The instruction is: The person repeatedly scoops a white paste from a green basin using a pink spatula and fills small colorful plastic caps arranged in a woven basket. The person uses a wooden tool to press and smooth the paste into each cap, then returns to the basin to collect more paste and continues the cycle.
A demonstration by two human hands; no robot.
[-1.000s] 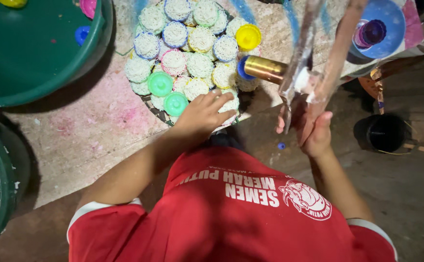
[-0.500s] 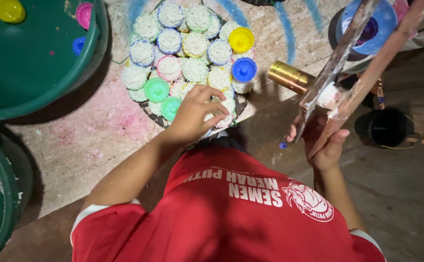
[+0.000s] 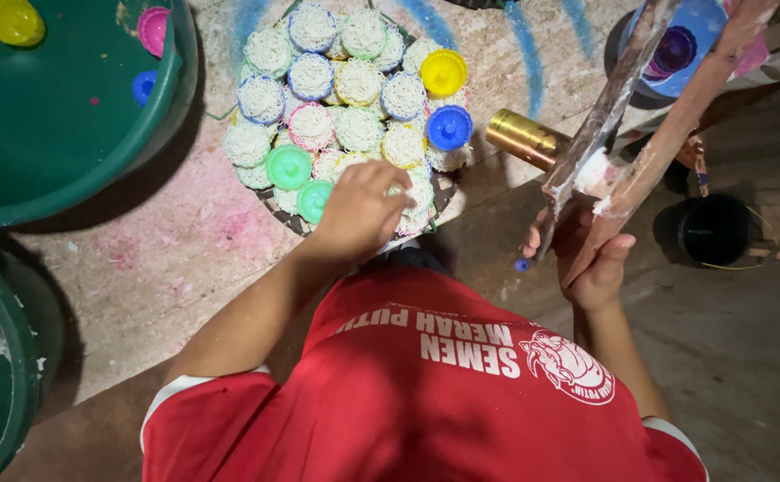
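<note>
A round dark tray [image 3: 276, 211] on the floor carries several small cups packed with white stringy paste [image 3: 311, 76], plus empty green [image 3: 288, 166], yellow [image 3: 443, 71] and blue [image 3: 449, 128] cups. My left hand [image 3: 359, 210] lies on the tray's near edge, fingers curled over a filled cup that it mostly hides. My right hand [image 3: 591, 259] grips two long wooden sticks [image 3: 667, 134] smeared with white paste, which slant up to the right. My red shirt fills the bottom of the view.
A large green basin [image 3: 78, 170] at the upper left holds yellow, pink and blue cups. A second green basin [image 3: 11, 357] is at the lower left. A gold can [image 3: 524, 136], a black pot [image 3: 716, 230], a blue bowl [image 3: 676, 49] and a small blue cap [image 3: 521, 264] lie to the right.
My left hand has stayed at the tray's near edge and curled tighter over a cup. The sticks in my right hand have tilted further to the right.
</note>
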